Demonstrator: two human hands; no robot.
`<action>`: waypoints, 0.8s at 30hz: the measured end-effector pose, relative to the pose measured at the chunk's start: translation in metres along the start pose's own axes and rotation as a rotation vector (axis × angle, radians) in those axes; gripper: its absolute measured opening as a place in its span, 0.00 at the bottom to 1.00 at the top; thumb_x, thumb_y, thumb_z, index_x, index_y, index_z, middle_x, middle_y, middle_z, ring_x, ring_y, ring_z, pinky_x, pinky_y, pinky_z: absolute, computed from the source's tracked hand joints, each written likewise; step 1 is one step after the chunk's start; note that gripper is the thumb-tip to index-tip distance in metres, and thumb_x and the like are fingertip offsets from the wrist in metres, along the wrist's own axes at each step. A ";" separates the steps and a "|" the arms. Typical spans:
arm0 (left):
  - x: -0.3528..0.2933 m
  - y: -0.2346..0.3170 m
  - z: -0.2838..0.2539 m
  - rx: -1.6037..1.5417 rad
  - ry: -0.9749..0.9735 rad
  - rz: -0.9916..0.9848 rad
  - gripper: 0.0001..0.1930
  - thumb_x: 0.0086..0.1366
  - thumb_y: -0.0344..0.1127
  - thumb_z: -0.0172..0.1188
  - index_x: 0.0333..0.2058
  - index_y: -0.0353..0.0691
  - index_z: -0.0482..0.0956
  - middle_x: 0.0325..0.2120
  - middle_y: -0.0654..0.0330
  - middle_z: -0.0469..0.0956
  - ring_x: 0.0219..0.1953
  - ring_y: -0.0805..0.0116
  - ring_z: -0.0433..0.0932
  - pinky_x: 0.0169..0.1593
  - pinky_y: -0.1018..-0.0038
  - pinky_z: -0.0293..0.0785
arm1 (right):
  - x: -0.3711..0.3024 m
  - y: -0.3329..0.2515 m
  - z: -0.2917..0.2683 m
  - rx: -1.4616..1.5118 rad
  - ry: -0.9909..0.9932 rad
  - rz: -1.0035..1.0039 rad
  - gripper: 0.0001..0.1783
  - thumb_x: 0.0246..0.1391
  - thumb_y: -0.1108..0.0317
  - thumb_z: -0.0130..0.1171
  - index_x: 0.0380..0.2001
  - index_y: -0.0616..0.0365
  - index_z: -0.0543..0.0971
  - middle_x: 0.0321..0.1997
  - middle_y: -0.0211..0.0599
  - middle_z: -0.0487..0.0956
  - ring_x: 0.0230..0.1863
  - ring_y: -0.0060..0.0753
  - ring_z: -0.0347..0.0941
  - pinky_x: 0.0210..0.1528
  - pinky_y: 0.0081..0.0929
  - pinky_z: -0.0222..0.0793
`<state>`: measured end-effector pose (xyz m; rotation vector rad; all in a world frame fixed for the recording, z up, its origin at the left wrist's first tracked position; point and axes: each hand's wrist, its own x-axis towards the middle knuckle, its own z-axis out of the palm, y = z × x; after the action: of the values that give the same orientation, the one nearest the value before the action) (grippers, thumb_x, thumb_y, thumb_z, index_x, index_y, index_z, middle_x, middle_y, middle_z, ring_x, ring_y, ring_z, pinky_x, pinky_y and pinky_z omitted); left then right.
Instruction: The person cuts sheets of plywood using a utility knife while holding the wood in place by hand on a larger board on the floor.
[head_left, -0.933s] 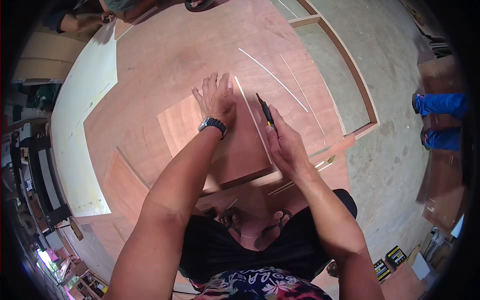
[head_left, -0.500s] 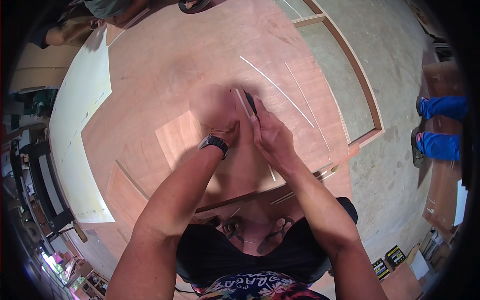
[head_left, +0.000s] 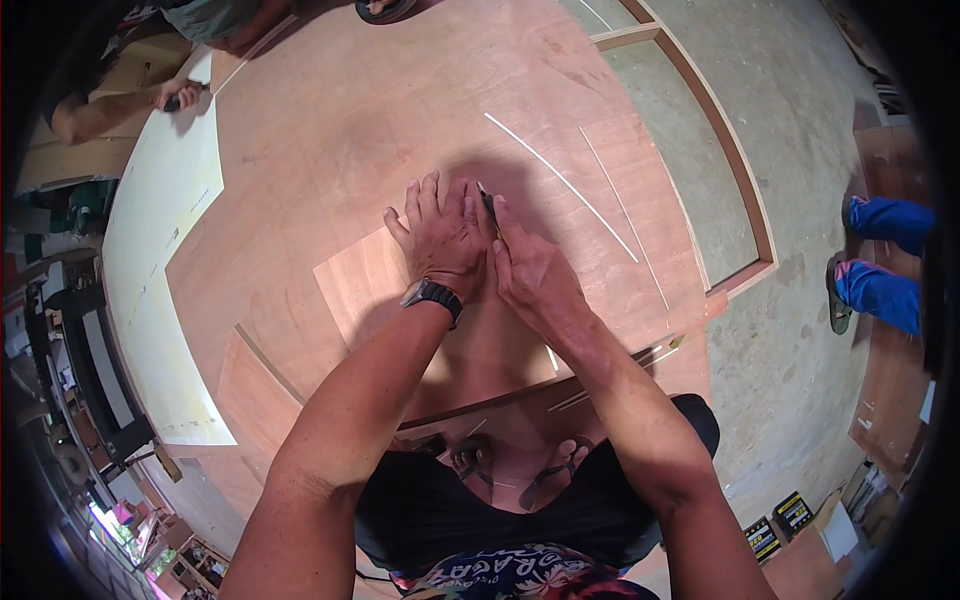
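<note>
My left hand [head_left: 443, 240] lies with fingers spread over the large reddish plywood sheet [head_left: 330, 130], beside and partly over a lighter rectangular wood piece [head_left: 345, 280]. Pressed close against its index-finger side, my right hand [head_left: 535, 270] grips a dark cutter knife [head_left: 489, 204], its tip pointing away from me. The narrow pale strip by the knife is mostly hidden by my hands. To the right lie a long white strip [head_left: 565, 185] and a thinner pale strip [head_left: 622, 212].
A co-worker's hand [head_left: 183, 95] holds a dark tool over a white-faced sheet [head_left: 185, 330] at far left. A wooden frame [head_left: 715, 110] lies on the concrete floor at right. Another person's blue-trousered legs [head_left: 885, 290] stand at the far right.
My left hand, blurred before, now rests sharply visible with fingers spread. My right hand and the knife have shifted slightly left, against it. The co-worker's hand has moved down over the white-faced sheet.
</note>
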<state>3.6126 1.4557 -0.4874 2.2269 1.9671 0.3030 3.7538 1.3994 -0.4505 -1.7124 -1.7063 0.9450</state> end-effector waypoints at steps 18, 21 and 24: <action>0.002 0.004 -0.004 0.009 -0.030 -0.023 0.20 0.80 0.53 0.44 0.61 0.56 0.76 0.70 0.51 0.66 0.75 0.49 0.59 0.71 0.29 0.42 | 0.014 -0.017 -0.013 -0.014 -0.154 0.122 0.32 0.69 0.67 0.49 0.73 0.66 0.62 0.44 0.67 0.82 0.40 0.72 0.80 0.45 0.60 0.77; 0.002 0.004 -0.004 0.006 -0.017 -0.014 0.19 0.80 0.53 0.45 0.60 0.56 0.76 0.70 0.51 0.66 0.74 0.49 0.59 0.71 0.28 0.42 | 0.015 -0.023 -0.019 -0.023 -0.186 0.159 0.32 0.69 0.67 0.49 0.73 0.65 0.62 0.46 0.68 0.82 0.42 0.74 0.80 0.46 0.60 0.77; 0.001 0.005 -0.002 0.002 -0.013 -0.022 0.19 0.80 0.53 0.45 0.59 0.55 0.77 0.69 0.51 0.67 0.74 0.50 0.60 0.71 0.28 0.41 | 0.010 -0.025 -0.023 -0.015 -0.169 0.145 0.31 0.69 0.68 0.48 0.73 0.65 0.62 0.48 0.68 0.82 0.43 0.74 0.80 0.48 0.60 0.76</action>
<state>3.6171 1.4560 -0.4845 2.2006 1.9851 0.2831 3.7557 1.4127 -0.4181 -1.8310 -1.7162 1.1745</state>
